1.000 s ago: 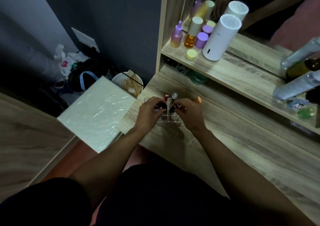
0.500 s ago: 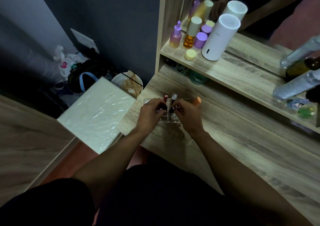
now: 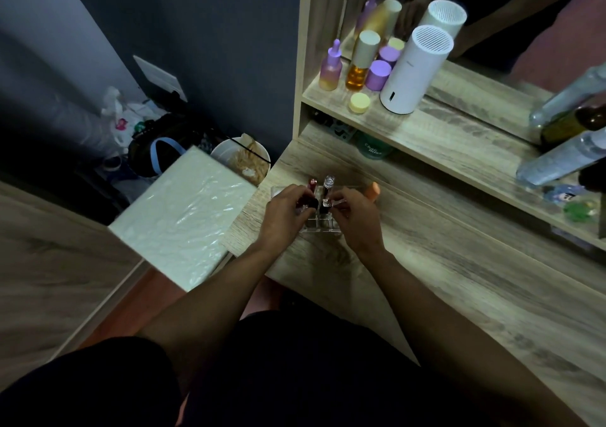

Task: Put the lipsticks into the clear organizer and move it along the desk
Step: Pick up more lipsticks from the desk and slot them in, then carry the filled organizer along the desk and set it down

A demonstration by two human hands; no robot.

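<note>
The clear organizer (image 3: 319,226) stands on the wooden desk (image 3: 459,279) near its left end. A red lipstick (image 3: 312,184) and a clear-capped lipstick (image 3: 328,182) stand upright in its far slots. My left hand (image 3: 283,218) is at the organizer's left side, fingers closed on a dark lipstick (image 3: 311,203) in a slot. My right hand (image 3: 359,221) is at the right side, thumb and finger pinched on the lower part of the clear-capped lipstick. A peach-coloured tube (image 3: 373,190) lies on the desk just behind my right hand. The organizer's near slots are partly hidden by my fingers.
A shelf above the desk holds purple and amber bottles (image 3: 360,66) and a white cylinder (image 3: 414,72). Clear bottles (image 3: 564,161) lie at the right. A white padded stool (image 3: 183,216) and a bin (image 3: 241,161) stand left of the desk edge.
My hands have spread slightly apart at the organizer, so more of its top and the two upright lipsticks show. The organizer has stayed in place.
</note>
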